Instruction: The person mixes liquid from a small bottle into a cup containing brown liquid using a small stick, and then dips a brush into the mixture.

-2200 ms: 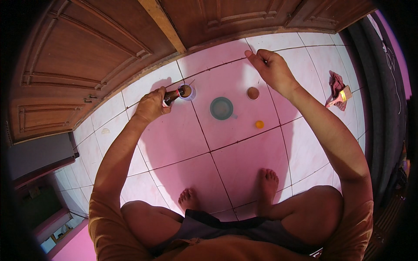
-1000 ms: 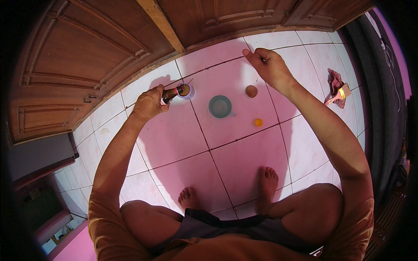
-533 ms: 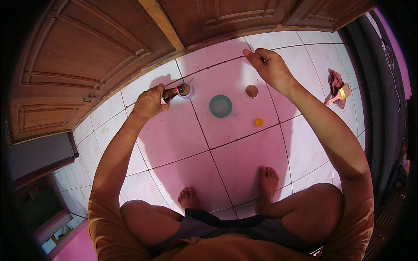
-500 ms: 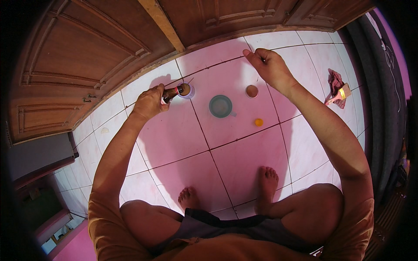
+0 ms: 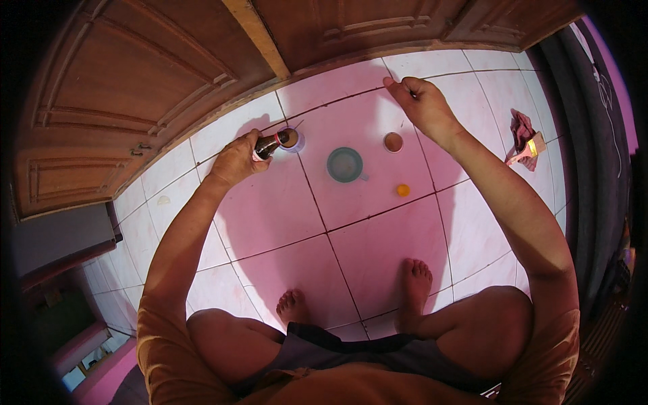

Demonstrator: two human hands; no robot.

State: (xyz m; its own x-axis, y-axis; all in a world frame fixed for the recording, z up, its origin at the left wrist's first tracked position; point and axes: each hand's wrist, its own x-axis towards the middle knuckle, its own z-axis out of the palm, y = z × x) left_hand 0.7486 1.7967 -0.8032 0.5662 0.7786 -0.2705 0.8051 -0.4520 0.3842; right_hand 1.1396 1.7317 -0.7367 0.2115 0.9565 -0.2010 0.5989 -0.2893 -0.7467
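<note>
My left hand (image 5: 236, 158) is wrapped round a dark brown glass bottle (image 5: 268, 146) with a pale label. The bottle lies tilted, its neck over the mouth of a small whitish-purple cup (image 5: 299, 144) holding something brown. A thin stick pokes up at that cup's far rim. My right hand (image 5: 428, 110) is raised over the floor at the far right, fingers curled and thumb out. Whether anything is in those fingers is hidden. Nearest below it stands a small round container (image 5: 393, 142) with brownish contents. Between the hands sits a teal mug (image 5: 345, 165) holding a cloudy liquid.
A yellow cap (image 5: 403, 190) lies on the tiled floor (image 5: 270, 236). A paintbrush (image 5: 528, 150) rests on a crumpled dark red cloth (image 5: 520, 126) at right. Brown wooden doors (image 5: 135, 81) border the far side, and a dark curtain (image 5: 580, 135) hangs at right. My bare feet (image 5: 417, 283) are near.
The bottle's base has risen slightly in my left hand, its neck staying over the same cup. My right hand has barely moved. The whole view has shifted a little.
</note>
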